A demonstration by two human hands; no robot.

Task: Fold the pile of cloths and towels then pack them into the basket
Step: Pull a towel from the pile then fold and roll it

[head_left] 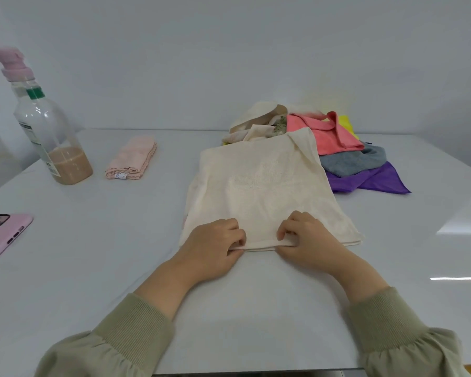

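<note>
A cream towel [264,186] lies flat, folded in layers, in the middle of the white table [93,268]. My left hand [212,246] and my right hand [307,238] pinch its near edge, close together, fingers curled over the hem. Behind it sits a pile of cloths [335,140]: beige, pink, yellow, grey and purple pieces, the towel's far end overlapping the pile. A folded pale pink cloth [132,159] lies to the left. No basket is in view.
A clear bottle [49,129] with brown liquid and a pink cap stands at the far left. A phone in a pink case [2,235] lies at the left edge. A white wall runs behind the table.
</note>
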